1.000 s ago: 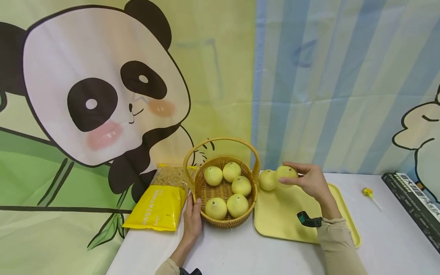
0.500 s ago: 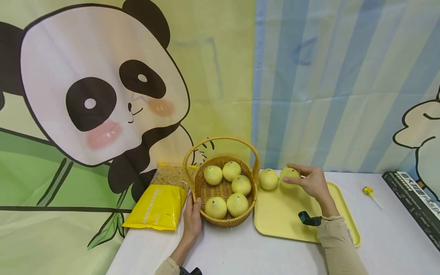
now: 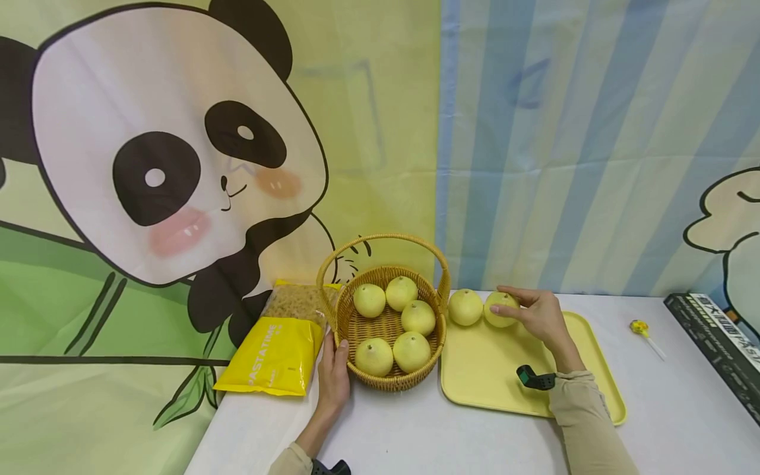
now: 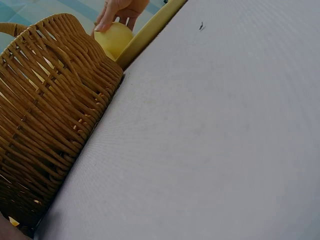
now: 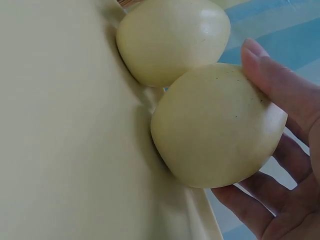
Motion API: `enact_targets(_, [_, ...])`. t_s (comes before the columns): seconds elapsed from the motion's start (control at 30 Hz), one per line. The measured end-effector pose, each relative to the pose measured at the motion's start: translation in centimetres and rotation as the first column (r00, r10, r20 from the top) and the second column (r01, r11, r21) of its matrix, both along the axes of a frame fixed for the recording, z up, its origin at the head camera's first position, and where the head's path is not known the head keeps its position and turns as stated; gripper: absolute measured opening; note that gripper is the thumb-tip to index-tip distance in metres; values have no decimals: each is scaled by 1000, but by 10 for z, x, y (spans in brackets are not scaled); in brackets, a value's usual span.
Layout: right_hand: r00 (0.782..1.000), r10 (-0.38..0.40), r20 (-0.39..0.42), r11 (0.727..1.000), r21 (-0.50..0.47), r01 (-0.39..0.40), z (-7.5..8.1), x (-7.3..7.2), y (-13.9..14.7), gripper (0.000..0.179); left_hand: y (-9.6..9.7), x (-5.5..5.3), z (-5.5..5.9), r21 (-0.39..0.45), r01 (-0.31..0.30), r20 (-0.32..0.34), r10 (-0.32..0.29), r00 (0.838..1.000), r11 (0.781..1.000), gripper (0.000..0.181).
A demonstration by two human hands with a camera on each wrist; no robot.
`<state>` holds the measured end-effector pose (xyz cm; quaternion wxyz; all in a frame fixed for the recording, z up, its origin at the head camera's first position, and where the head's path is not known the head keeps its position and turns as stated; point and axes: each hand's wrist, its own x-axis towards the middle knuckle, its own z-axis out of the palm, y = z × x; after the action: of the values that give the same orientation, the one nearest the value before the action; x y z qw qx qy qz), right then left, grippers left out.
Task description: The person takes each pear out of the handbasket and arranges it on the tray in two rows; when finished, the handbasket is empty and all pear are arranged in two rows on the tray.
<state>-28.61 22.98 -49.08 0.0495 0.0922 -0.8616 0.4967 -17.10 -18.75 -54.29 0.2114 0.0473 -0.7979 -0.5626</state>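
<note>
In the head view my right hand (image 3: 539, 318) pinches a round pale-yellow pear (image 3: 501, 310) between thumb and fingers at the tray's back edge. Close up in the right wrist view, that pear (image 5: 220, 127) sits low against the yellow tray (image 3: 505, 376). Another pear (image 3: 466, 307) lies just left of it on the tray. My left hand (image 3: 334, 381) rests along the left side of a handled wicker basket (image 3: 388, 384), fingers pointing up its outer wall. Several similar pears (image 3: 373, 357) lie inside the basket. The left wrist view shows mostly the basket's woven wall (image 4: 55, 100).
A yellow pasta bag (image 3: 279, 349) leans at the basket's left. Right of the tray lie a lollipop (image 3: 646, 335) and a long black box (image 3: 712, 349). A printed curtain (image 3: 380, 132) with a panda hangs behind the white table (image 3: 404, 435).
My right hand has lowered the held pear to the tray and shifted slightly right, so it sits beside the other pear. The left hand stays at the basket.
</note>
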Motion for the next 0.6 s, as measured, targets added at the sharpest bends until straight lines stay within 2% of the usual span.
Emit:
enact_targets(0.23, [999,-3,38,1000,-15,4,-1,2,2,66,1,-1,-1,13,9,7,-9,1000,1000,52])
enact_targets(0.4, [997,63,52,998,-16,-63,-1,0,7,63,1,-1,-1,18,8,16,-8,1000,1000,53])
enact_targets(0.6, [992,119,34,992,33,-120,-2,-2,8,61,0,-1,-1,21,4,17,-5,1000,1000,53])
